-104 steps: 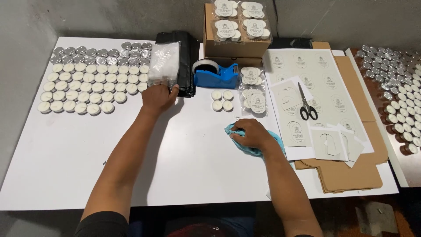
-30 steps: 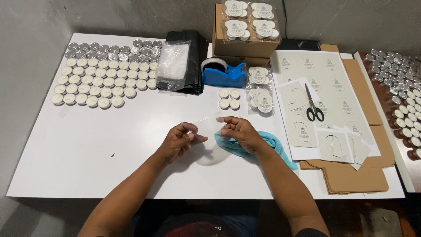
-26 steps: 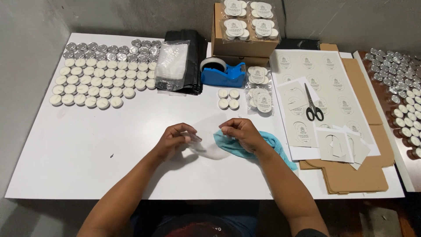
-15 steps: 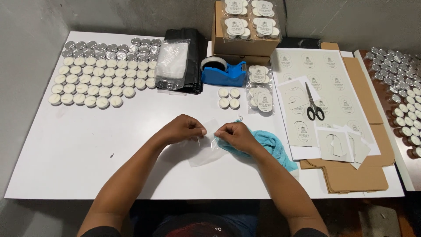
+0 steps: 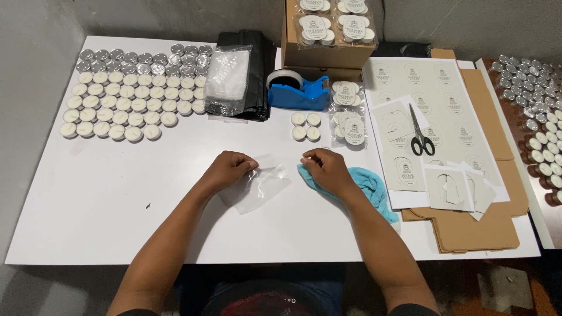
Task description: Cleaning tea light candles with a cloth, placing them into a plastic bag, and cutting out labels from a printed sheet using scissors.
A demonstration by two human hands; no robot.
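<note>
My left hand [image 5: 227, 169] pinches the near left corner of a small clear plastic bag [image 5: 263, 186], which lies flat on the white table [image 5: 117, 199]. My right hand [image 5: 325, 169] is off the bag, a little to its right. Its fingers are curled, with the fingertips together, and its palm rests on a crumpled blue cloth [image 5: 367, 182]. Just beyond my hands stand several loose white tealights in a small square [image 5: 305, 126].
Rows of white and silver-cupped tealights [image 5: 126, 105] fill the far left. Beyond my hands are a stack of clear bags [image 5: 229, 79] on black ones, a blue tape dispenser [image 5: 297, 92], bagged tealights [image 5: 347, 123] and a cardboard box [image 5: 319, 55]. Sticker sheets [image 5: 410, 88], scissors [image 5: 421, 138], flat cardboard [image 5: 468, 225] and more candles [image 5: 535, 111] lie right.
My left hand fetched a clear bag from the stack and both hands worked it near the cloth. Now my right hand has let go; the bag lies flat under my left fingers.
</note>
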